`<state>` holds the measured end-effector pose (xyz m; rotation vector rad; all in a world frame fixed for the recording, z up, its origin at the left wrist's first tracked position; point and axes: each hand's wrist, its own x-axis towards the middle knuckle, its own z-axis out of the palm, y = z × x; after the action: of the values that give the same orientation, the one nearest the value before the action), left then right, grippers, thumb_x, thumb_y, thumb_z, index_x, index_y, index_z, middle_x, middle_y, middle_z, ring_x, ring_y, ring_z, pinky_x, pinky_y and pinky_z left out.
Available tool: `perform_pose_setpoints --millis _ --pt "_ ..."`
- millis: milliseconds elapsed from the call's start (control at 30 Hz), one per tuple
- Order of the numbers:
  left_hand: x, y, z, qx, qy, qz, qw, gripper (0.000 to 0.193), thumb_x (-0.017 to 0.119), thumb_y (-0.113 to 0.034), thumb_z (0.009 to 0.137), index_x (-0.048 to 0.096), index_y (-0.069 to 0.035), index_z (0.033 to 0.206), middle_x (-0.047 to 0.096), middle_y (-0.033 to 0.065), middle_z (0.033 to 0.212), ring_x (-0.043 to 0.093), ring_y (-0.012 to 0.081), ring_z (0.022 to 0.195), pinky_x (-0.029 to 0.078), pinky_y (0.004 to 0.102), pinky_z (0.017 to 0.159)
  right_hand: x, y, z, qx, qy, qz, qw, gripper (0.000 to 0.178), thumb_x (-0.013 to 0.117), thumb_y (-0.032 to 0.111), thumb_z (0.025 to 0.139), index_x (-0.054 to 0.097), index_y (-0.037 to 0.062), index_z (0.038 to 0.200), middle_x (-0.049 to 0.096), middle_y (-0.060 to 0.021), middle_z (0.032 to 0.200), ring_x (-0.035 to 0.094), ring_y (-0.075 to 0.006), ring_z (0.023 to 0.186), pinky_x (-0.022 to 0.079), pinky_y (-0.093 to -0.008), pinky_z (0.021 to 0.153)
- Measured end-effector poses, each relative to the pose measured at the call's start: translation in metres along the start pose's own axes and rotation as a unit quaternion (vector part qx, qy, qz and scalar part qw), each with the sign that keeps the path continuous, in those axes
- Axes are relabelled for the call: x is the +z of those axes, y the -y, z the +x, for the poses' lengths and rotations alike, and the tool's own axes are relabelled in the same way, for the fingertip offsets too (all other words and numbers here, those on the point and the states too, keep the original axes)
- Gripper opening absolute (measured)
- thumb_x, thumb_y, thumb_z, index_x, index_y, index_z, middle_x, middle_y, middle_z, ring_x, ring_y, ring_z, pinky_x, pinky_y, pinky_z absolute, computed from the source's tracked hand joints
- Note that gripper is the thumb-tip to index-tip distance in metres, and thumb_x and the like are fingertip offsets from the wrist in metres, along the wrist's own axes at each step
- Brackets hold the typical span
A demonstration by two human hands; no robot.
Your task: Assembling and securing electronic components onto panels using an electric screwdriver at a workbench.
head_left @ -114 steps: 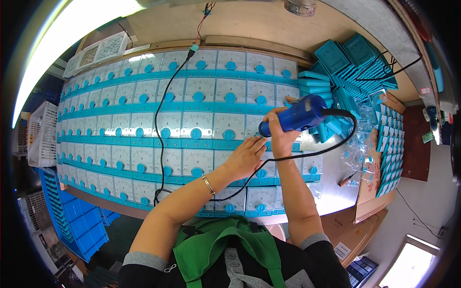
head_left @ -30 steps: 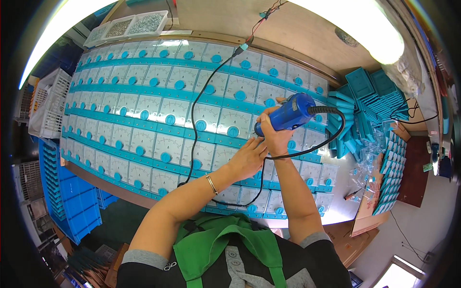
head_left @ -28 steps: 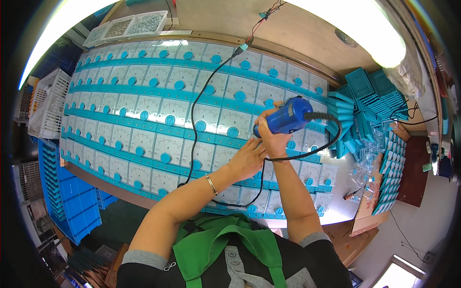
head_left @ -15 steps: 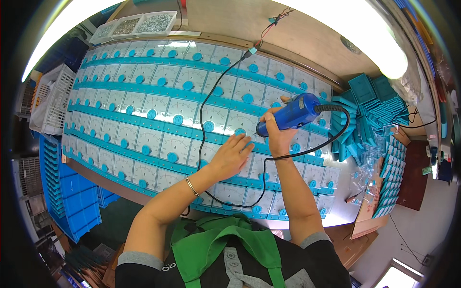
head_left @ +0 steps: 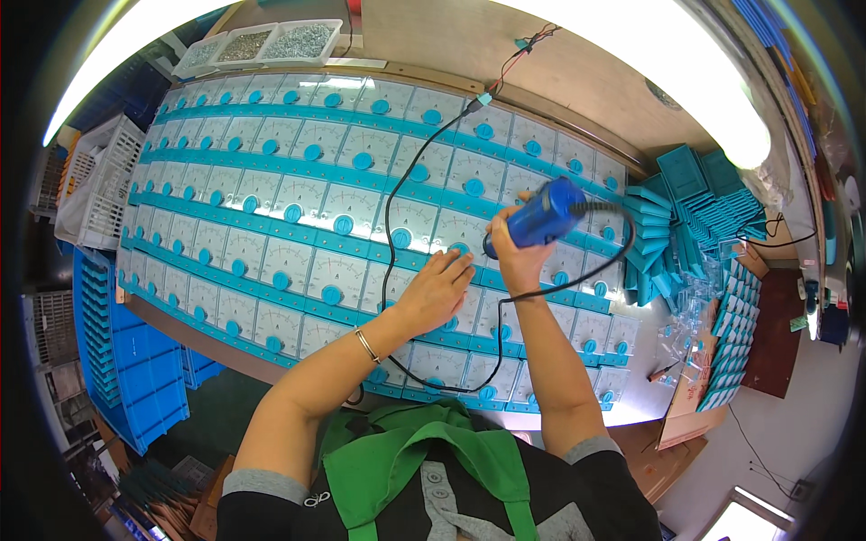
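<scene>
My right hand [head_left: 520, 263] is wrapped around a blue electric screwdriver [head_left: 547, 215], whose body slants up and to the right and looks slightly blurred. Its tip is hidden behind my hand, over the panel meters. A black cord [head_left: 390, 236] runs from the tool's back end, across my right forearm and over the meters. My left hand [head_left: 437, 293] lies with fingers stretched out on the meters, just left of the screwdriver, fingertips by a round blue knob [head_left: 458, 250]. The panel meters [head_left: 365, 209] have white dial faces and teal lower strips, set in several close rows.
White trays of small metal parts [head_left: 299, 41] stand at the far left. Teal housings [head_left: 690, 194] are piled at the right, near clear plastic pieces [head_left: 681, 335] and a cardboard box [head_left: 687, 401] with more meters. Blue crates [head_left: 135, 361] and a white basket [head_left: 104, 185] stand left.
The screwdriver's back end has swung slightly left, making the tool steeper. My left fingertips have shifted slightly over the meters, closer to the knob. The whole view has shifted a little.
</scene>
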<state>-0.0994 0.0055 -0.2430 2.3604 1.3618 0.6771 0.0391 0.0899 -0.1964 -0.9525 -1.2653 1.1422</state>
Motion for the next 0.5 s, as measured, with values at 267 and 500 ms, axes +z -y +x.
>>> perform_pose_setpoints --millis 267,500 --pt "0.001 0.000 0.002 0.008 0.005 0.011 1.000 0.038 0.062 -0.014 0.083 0.056 0.003 0.116 0.049 0.0177 0.130 0.044 0.0357 0.125 0.036 0.0495 0.106 0.049 0.012 0.013 0.012 -0.026 0.061 0.998 0.056 0.070 -0.002 0.075 0.046 -0.0001 0.125 0.060 -0.0019 0.078 0.057 -0.0081 0.068 0.048 -0.0240 0.062" --pt "0.009 0.009 -0.002 0.017 0.010 -0.019 1.000 0.042 0.063 -0.014 0.080 0.055 0.004 0.117 0.049 0.0171 0.127 0.043 0.0360 0.125 0.036 0.0500 0.105 0.067 0.006 0.013 0.016 0.008 0.032 0.999 0.056 0.070 -0.001 0.075 0.046 0.0011 0.125 0.060 -0.0019 0.079 0.057 -0.0079 0.068 0.048 -0.0234 0.063"
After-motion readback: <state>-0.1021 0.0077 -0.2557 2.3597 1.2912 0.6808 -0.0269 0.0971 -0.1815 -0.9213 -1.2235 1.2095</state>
